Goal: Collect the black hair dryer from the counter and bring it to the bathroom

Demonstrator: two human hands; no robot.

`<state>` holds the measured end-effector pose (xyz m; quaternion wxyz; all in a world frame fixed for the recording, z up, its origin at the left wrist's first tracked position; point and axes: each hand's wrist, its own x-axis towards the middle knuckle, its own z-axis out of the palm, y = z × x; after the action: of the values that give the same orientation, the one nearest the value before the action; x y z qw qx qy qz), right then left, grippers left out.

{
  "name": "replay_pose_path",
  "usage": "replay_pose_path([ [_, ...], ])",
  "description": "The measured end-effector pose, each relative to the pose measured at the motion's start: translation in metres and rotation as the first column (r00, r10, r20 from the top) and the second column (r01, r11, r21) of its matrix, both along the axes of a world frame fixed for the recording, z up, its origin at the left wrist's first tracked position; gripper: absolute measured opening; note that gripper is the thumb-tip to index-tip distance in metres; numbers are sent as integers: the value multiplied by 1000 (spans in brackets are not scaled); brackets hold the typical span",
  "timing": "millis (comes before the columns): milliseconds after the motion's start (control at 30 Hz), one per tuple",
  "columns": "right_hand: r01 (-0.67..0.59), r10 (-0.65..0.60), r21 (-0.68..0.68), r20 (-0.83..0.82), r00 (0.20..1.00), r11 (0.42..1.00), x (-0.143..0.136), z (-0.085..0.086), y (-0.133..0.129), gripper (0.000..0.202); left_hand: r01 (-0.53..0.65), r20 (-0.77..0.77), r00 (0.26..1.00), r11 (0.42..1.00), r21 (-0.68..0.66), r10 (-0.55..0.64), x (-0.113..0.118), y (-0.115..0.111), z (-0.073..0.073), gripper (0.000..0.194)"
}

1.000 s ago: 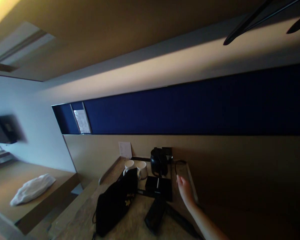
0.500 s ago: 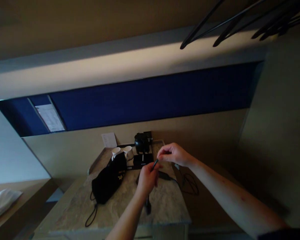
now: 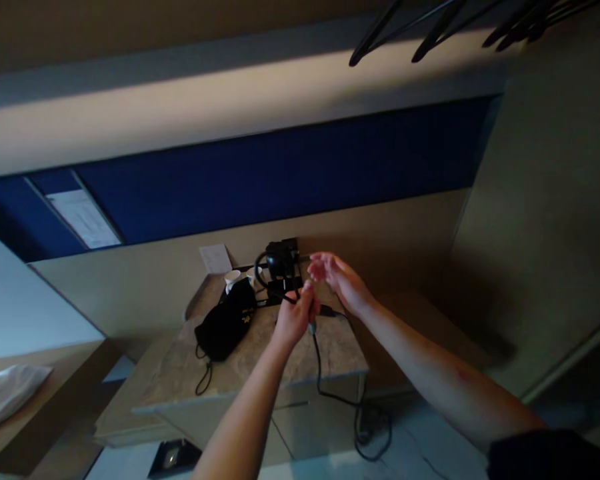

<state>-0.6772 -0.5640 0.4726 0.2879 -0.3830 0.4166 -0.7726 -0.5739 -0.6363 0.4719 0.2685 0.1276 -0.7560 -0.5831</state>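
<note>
Black drawstring bag (image 3: 226,321) lying on the stone-topped table (image 3: 260,373), two white mugs (image 3: 232,278) standing behind it, black kettle (image 3: 278,261) sitting by the wall, hangers (image 3: 430,27) hanging overhead.

The tabletop (image 3: 260,363) looks like mottled stone — smooth, with a dull sheen. The black cable (image 3: 319,373) reads as matt rubbery plastic, thin and smooth. The black bag (image 3: 227,325) is soft cloth, matt, with a small gold print. The two white cups (image 3: 233,278) look like glazed ceramic, faintly glossy. The kettle (image 3: 279,261) is dark plastic with a slight shine. The card (image 3: 215,259) against the wall is plain matt paper — the wall panel (image 3: 380,220) behind it smooth, wood-toned laminate.
</note>
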Motion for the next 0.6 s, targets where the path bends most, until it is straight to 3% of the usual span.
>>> replay_pose_path([
  [67,-222,199,168,142,970,961,28,-56,3,72,-76,-47,996,997,22,77,14,-12,11,65],
  [100,-385,339,247,209,917,889,48,-82,5,74,-135,-59,989,991,16,136,21,-20,15,63],
  [167,-631,590,365,231,774,685,85,-123,10,73,-269,-72,962,962,-57,265,33,-40,21,58],
  [200,-709,696,415,215,685,570,97,-134,13,74,-332,-63,943,934,-129,327,41,-52,24,55],
  [233,-738,757,456,186,626,497,102,-137,13,73,-386,-38,921,896,-218,388,50,-65,27,52],
  [267,-723,765,485,155,626,493,100,-135,12,71,-428,0,893,848,-312,450,61,-77,29,49],
  [300,-670,715,496,132,687,552,92,-127,8,68,-456,47,857,797,-395,514,73,-89,29,46],
  [367,-441,447,467,106,888,766,62,-102,-5,60,-501,148,771,733,-461,620,95,-104,23,41],
  [400,-296,277,431,106,955,852,46,-88,-14,56,-525,185,742,730,-438,645,103,-106,15,41],
  [433,-179,143,390,120,982,903,32,-74,-23,54,-536,215,735,746,-394,642,107,-103,5,43],
  [500,-61,5,296,186,983,953,17,-51,-40,51,-512,254,768,802,-309,588,104,-87,-24,53],
  [600,-62,4,142,374,928,988,26,-27,-62,48,-447,240,839,871,-206,488,74,-46,-66,67],
])
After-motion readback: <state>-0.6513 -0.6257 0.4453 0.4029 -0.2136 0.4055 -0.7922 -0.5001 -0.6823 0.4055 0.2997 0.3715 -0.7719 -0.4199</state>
